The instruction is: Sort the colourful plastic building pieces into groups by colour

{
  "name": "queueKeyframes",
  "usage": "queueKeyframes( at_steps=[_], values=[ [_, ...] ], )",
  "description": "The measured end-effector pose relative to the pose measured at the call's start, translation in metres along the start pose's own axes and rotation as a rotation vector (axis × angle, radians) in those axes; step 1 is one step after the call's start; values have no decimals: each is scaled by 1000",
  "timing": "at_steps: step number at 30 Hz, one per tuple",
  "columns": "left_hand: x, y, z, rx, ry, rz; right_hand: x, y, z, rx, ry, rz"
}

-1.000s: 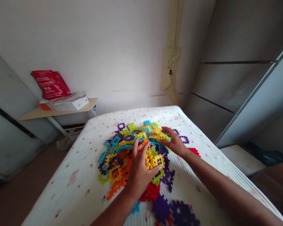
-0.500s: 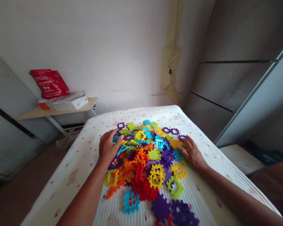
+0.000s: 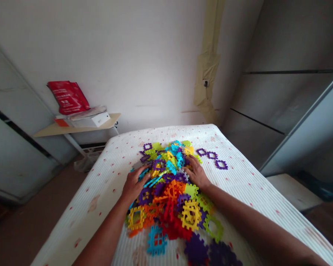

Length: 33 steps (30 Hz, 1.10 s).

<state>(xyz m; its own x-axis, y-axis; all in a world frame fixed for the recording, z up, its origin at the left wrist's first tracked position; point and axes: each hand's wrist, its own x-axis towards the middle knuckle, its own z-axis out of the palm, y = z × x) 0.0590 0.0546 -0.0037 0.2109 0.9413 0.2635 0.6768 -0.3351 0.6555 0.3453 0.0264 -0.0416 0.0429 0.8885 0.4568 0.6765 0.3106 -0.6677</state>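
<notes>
A heap of toothed plastic building pieces in several colours lies on the white padded cover (image 3: pixel 100 177). My left hand (image 3: pixel 135 183) rests at the heap's left side, fingers apart and touching blue pieces (image 3: pixel 152 180). On the opposite side my right hand (image 3: pixel 197 173) presses its spread fingers against the heap, next to a pale grey piece (image 3: pixel 184 173). Neither hand grips a piece. Orange pieces (image 3: pixel 173 190), red pieces (image 3: pixel 173 225) and a yellow window-shaped piece (image 3: pixel 191 215) lie nearer me. Three purple frames (image 3: pixel 211 155) sit apart at the right.
At the back left, a small side table (image 3: pixel 50 130) holds a white box (image 3: pixel 93 120) and a red bag (image 3: pixel 68 98). A wall stands behind the covered surface, and a grey cabinet (image 3: pixel 272 96) is on the right.
My right hand has moved left, pushing pieces inward so the heap is narrower and taller. The purple frames stayed out at the right. My left hand has come slightly nearer me.
</notes>
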Motion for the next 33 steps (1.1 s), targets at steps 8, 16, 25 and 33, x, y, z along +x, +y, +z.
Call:
queueKeyframes(
  at_steps=[8, 16, 25, 33],
  values=[
    [-31, 8, -2, -126, 113, -62, 41, -31, 20, 173, -101, 10],
    [-45, 25, -5, -163, 91, 180, 72, -67, -6, 89, -153, -168],
    [-79, -4, -32, 12, 32, 280, -106, -90, -104, -255, -514, -486],
    [-122, -21, -19, 261, 35, 324, -165, -90, -80, -450, -520, -575]
  ],
)
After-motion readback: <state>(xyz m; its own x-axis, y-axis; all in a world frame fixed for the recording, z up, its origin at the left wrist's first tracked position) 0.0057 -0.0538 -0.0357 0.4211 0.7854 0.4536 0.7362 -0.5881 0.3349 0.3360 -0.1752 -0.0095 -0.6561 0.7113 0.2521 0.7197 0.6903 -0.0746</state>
